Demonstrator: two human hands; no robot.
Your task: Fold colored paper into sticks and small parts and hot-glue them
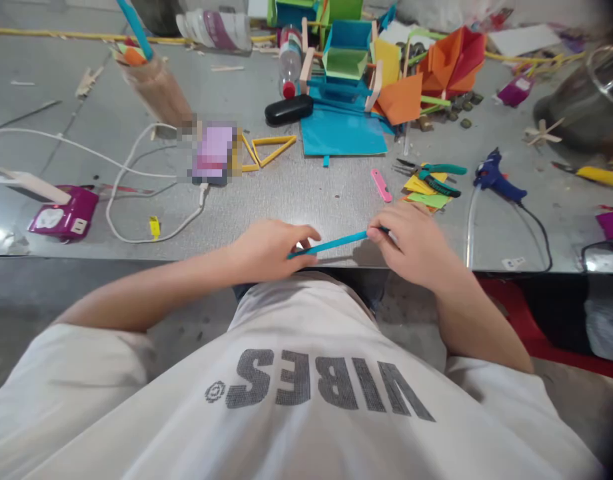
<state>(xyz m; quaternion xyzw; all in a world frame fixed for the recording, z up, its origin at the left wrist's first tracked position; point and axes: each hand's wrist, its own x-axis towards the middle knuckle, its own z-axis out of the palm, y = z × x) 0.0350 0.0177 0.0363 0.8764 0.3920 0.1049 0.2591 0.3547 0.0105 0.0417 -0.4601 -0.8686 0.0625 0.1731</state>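
While our left fingers (306, 231) loosely hold one end of the blue strip (341, 242) and our right fingers (381, 220) pinch the other near the bench (286, 200) edge, we're probably steadying it; handling calls for light pressure.

We are seeing solid blue on the strip (339, 242) and white on our shirt (306, 440), with dark grey, finely textured lettering (292, 395). The table (281, 193) is showing grey with a fine mottled pattern. We are noticing a bright blue sheet (344, 135), yellow triangles (278, 152), a pink cutter (381, 186), teal-and-black pliers (444, 169), a dark blue glue gun (501, 181), a black case (289, 110), orange-and-red folded paper (454, 60) and a red bottle cap (288, 89).
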